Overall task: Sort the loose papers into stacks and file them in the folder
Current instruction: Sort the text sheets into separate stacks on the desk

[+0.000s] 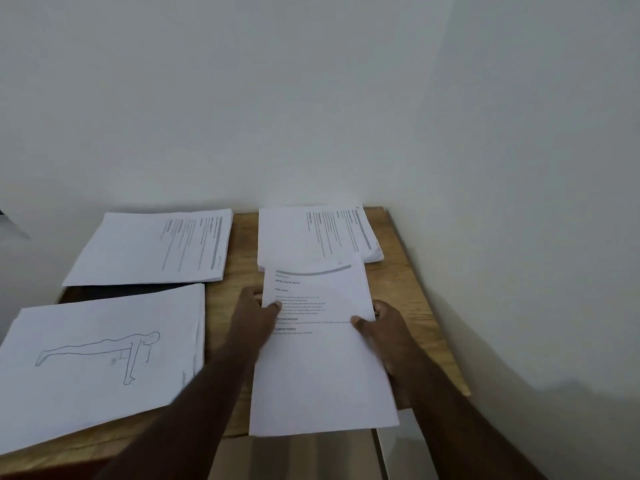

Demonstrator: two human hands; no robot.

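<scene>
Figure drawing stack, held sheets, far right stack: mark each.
Figure drawing stack (104,362), head view, top sheet's middle.
Held sheets (322,368), head view, blank lower half.
Far right stack (311,233), head view, top sheet's printed area.

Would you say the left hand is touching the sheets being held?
Touching: the head view shows the left hand with its thumb on the held sheets.

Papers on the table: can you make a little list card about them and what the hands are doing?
held papers: bundle gripped at both sides
left hand: thumb on top of page
right hand: thumb on top of page
drawing stack: near left, shows a plank figure
text stacks: far left, far right
table: wooden
</scene>
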